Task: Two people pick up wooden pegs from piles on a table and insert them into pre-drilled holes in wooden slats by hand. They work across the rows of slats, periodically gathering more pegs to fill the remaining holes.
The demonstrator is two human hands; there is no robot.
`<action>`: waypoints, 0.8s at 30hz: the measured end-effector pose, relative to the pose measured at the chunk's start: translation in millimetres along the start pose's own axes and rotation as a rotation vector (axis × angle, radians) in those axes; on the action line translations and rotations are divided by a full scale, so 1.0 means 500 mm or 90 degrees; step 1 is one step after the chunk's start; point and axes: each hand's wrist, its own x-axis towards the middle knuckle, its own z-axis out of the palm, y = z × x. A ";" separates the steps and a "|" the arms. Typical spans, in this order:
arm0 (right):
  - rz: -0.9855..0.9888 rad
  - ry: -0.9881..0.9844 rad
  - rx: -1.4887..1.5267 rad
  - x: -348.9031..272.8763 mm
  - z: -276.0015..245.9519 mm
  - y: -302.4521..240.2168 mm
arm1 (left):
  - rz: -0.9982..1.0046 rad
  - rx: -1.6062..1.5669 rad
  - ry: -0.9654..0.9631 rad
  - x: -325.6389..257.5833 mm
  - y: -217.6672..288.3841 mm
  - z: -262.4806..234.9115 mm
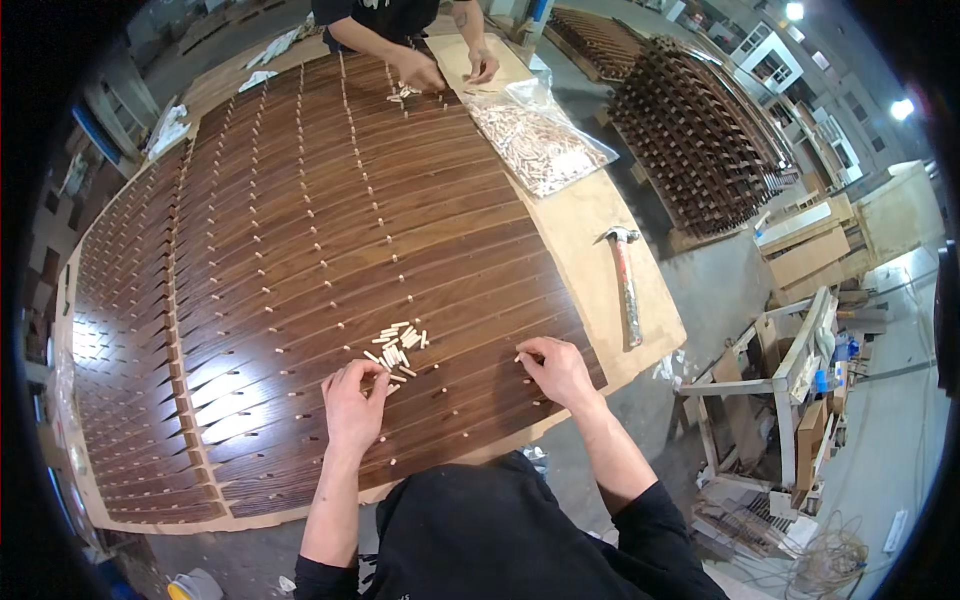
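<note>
Dowel setting, apparently: your right hand (562, 374) pinches a dowel (519, 358) between its fingers; your left hand (355, 408) curls beside loose dowels (392, 355), grip unclear. Next likely: seating in the slats (480, 290).

Cream dowels (392, 355) dot dark brown, streaked boards (480, 265), and the sleeves (655, 530) are black.

White glare on glossy brown boards (370, 270), bright lamps (902, 109) at upper right, curved edges, black corners.
</note>
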 end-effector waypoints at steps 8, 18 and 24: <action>-0.240 -0.024 -0.349 -0.004 0.011 -0.009 | 0.011 -0.062 -0.018 0.007 0.027 0.021; -0.194 -0.107 -0.407 0.013 0.002 -0.038 | 0.121 -0.102 -0.086 -0.021 0.082 0.052; -0.054 -0.111 0.159 -0.040 0.008 -0.150 | -0.013 -0.283 -0.188 -0.053 0.139 0.086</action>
